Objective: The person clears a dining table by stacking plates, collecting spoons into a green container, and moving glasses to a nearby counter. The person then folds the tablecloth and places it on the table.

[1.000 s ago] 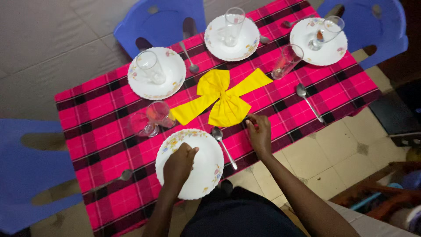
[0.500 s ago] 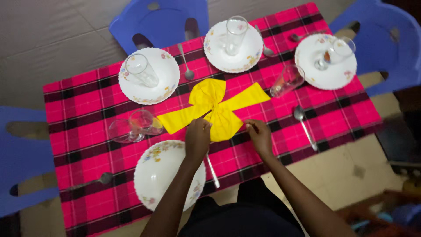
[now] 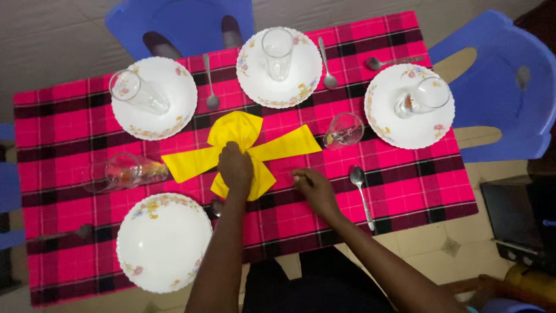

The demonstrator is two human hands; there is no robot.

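A yellow cloth napkin (image 3: 243, 128) folded into a bow shape lies in the middle of a pink and black plaid tablecloth (image 3: 405, 179). My left hand (image 3: 234, 166) rests on the bow's centre, fingers closed over the fabric. To its right, my right hand (image 3: 311, 186) lies on the tablecloth with fingers curled, holding nothing I can see. A white floral plate (image 3: 164, 241) sits near me at the left, and a spoon (image 3: 215, 207) shows partly under my left arm.
Three more white plates, each with a glass, sit at the back left (image 3: 174, 110), back middle (image 3: 301, 75) and right (image 3: 385, 119). Two glasses (image 3: 124, 171) lie at the left, another glass (image 3: 344, 128) stands mid-right. Spoons (image 3: 362, 191) lie about. Blue chairs (image 3: 504, 87) surround the table.
My left hand left the near plate and moved onto the centre of the yellow bow. My right hand stayed beside the bow. The view shifted, so the table sits further left.
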